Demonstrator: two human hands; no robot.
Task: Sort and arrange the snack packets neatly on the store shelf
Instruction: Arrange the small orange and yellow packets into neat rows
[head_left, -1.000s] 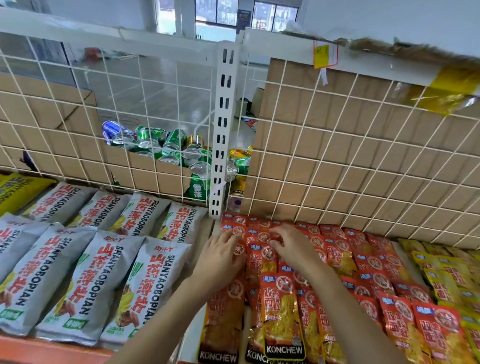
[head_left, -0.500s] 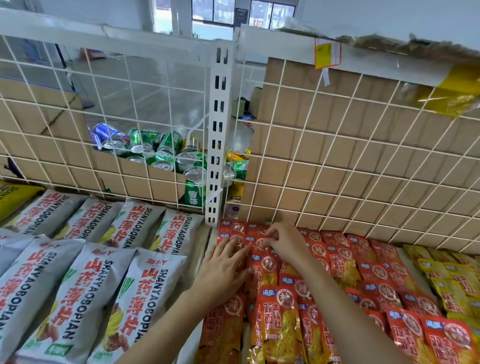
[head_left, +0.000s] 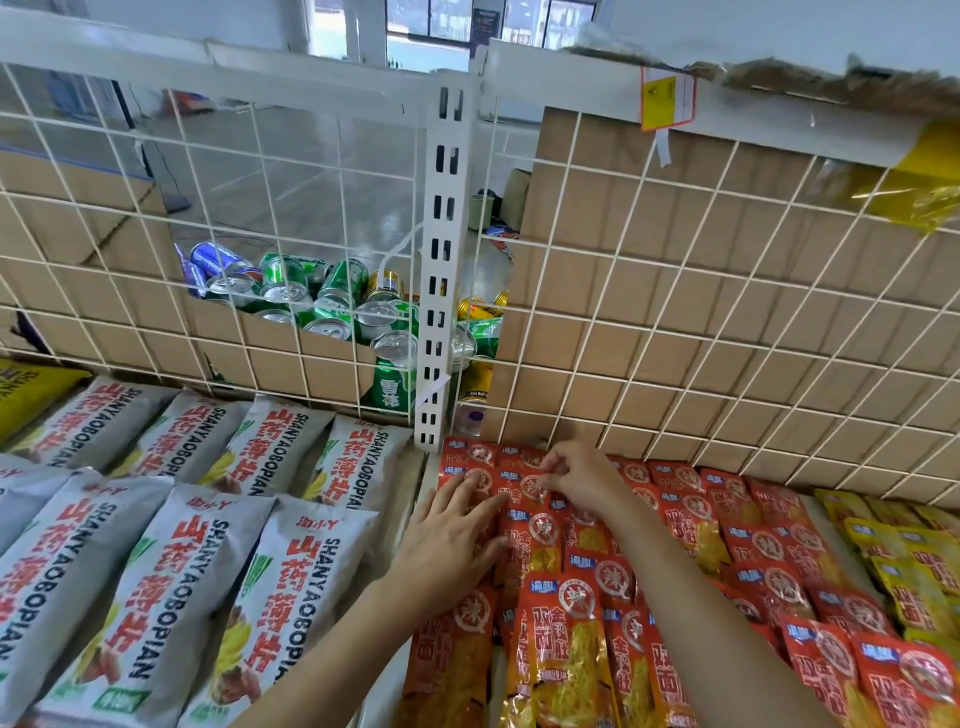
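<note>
Red snack packets (head_left: 675, 525) fill the right-hand bay of the shelf, overlapping in rows that run from the front edge up to the wire back. Right hand (head_left: 582, 480) is at the back row, fingers curled and pinched on the top edge of one red packet (head_left: 532, 488) by its round seal. Left hand (head_left: 452, 540) lies flat beside it, fingers spread and extended, palm down, pressing on the leftmost column of red packets near the bay's edge; it grips nothing. Closest to the camera, a red-and-yellow packet (head_left: 569, 649) sits on top of the stack between the two forearms.

Further right, yellow packets (head_left: 909, 566) occupy their own strip alongside the red ones. Over in the left bay, grey-and-white bags (head_left: 156, 587) printed SHANYAOBOPIAN lie in two overlapping rows, with a yellow bag (head_left: 26, 389) at the far left corner.

Between the bays stands the white slotted upright (head_left: 441, 270), and the white wire grid (head_left: 727, 322) backs both sections. Behind the grid, a brown cardboard box (head_left: 311, 353) with a torn-open side holds a jumble of drink cans (head_left: 322, 301), mostly green, a blue one at the left and gold ones by the upright. More cardboard (head_left: 701, 260) stands behind the right-hand grid.
</note>
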